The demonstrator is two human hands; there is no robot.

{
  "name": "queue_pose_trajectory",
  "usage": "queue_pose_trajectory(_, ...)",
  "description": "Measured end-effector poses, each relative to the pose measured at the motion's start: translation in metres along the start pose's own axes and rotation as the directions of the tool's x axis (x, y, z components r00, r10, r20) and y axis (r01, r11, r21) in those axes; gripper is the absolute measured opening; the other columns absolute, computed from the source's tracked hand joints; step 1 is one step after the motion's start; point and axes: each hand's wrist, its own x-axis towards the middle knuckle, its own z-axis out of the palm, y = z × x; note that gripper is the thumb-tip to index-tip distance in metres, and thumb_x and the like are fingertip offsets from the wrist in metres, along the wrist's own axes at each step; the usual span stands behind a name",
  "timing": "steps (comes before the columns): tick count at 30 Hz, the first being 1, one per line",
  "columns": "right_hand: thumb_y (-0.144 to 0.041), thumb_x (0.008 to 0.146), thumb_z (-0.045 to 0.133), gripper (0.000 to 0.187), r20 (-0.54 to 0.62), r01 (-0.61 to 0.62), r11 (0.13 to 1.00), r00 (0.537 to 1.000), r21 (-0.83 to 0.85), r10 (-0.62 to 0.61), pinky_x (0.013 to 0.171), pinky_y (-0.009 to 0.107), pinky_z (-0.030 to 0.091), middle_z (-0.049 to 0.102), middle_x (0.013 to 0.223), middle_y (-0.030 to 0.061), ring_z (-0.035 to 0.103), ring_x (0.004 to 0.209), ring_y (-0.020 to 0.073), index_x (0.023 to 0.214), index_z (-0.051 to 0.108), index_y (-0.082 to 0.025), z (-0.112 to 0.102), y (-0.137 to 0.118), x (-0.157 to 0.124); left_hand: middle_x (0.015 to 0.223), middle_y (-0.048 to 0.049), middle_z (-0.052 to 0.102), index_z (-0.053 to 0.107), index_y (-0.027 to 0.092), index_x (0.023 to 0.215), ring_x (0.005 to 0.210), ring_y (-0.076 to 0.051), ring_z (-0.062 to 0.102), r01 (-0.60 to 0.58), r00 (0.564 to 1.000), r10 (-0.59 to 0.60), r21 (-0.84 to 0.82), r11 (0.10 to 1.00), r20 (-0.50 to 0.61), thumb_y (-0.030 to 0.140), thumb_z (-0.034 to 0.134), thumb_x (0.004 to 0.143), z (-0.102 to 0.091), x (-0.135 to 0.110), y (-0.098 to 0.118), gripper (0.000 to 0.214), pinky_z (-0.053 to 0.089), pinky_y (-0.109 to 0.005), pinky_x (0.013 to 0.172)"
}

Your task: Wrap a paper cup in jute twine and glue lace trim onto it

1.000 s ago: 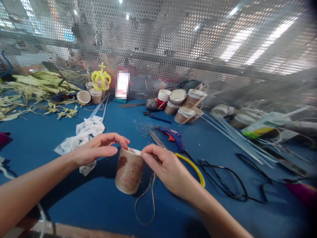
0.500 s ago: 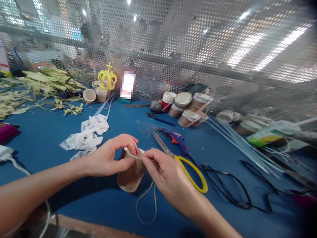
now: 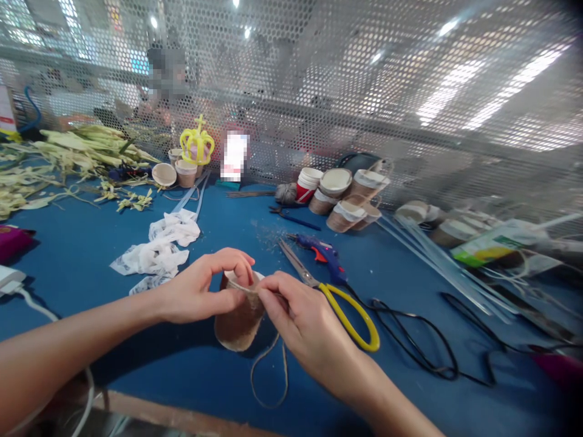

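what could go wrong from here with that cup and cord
The cup is pinched near its rim by the left hand, so its lower end might swing or slip. The loose cord loop trails beside the cup and could snag. The scissors lie close beside the right hand, so a sideways sweep might knock them.

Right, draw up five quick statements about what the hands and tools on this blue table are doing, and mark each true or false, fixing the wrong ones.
1. The left hand reaches a finger inside the cup. True.
2. The right hand grips the scissors. False: it pinches at the cup's rim, and the scissors lie on the table.
3. The glue gun has a red trigger. True.
4. The scissors' handles are green. False: they are yellow.
5. The white lace lies to the left of the cup. True.
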Motion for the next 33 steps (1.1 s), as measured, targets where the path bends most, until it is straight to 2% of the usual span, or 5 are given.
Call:
queue_pose_trajectory(15,-0.011,0.085,0.043,0.019,-0.009,-0.003,1.000,1.000,-0.007,0.003,0.053,0.021,0.041,0.057,0.065,0.0004,0.051,0.057,0.0106,0.071,0.055,-0.017,0.001,-0.003,0.000,0.083,-0.0035,0.059,0.047,0.018,0.069,0.107,-0.021,0.048,0.021,1.000,-0.021,0.013,1.000,-0.001,0.011,0.050,0.071,0.002,-0.001,0.000,0.008,0.036,-0.035,0.094)
queue_pose_trajectory(17,-0.010,0.085,0.043,0.019,-0.025,-0.013,0.999,1.000,0.031,0.013,0.054,0.022,0.041,0.058,0.066,0.0005,0.052,0.058,0.0107,0.073,0.055,-0.017,0.002,-0.002,-0.001,0.081,-0.0030,0.058,0.047,0.018,0.068,0.107,-0.021,0.048,0.017,1.000,-0.016,0.037,0.999,-0.020,0.009,0.050,0.072,0.003,-0.001,0.000,0.009,0.036,-0.034,0.092)
queue_pose_trajectory(20,-0.015,0.085,0.044,0.013,-0.049,-0.035,0.987,0.998,0.154,0.043,0.056,0.023,0.044,0.056,0.067,-0.0004,0.052,0.057,0.0108,0.089,0.057,-0.016,0.005,0.002,-0.003,0.083,-0.0039,0.057,0.048,0.017,0.069,0.107,-0.020,0.048,0.015,0.999,-0.014,0.031,0.999,-0.030,0.009,0.048,0.074,0.002,-0.002,-0.001,0.009,0.037,-0.033,0.091)
queue_pose_trajectory(23,-0.020,0.083,0.048,0.020,-0.048,-0.037,0.976,0.998,0.213,0.048,0.058,0.025,0.046,0.050,0.065,-0.0029,0.051,0.056,0.0109,0.102,0.053,-0.018,0.008,0.008,-0.006,0.087,-0.0041,0.057,0.050,0.017,0.072,0.110,-0.020,0.047,0.007,1.000,-0.007,0.004,1.000,-0.016,0.012,0.048,0.078,-0.002,-0.003,-0.005,0.008,0.035,-0.035,0.095)
queue_pose_trajectory(33,-0.017,0.081,0.047,0.019,-0.046,-0.110,0.956,0.991,0.272,0.127,0.055,0.021,0.045,0.047,0.066,-0.0037,0.049,0.058,0.0094,0.100,0.052,-0.020,0.009,0.014,-0.008,0.092,-0.0044,0.057,0.050,0.018,0.075,0.116,-0.022,0.043,0.002,1.000,-0.001,-0.092,0.996,0.011,0.020,0.051,0.083,-0.007,-0.003,-0.016,0.008,0.033,-0.039,0.098)
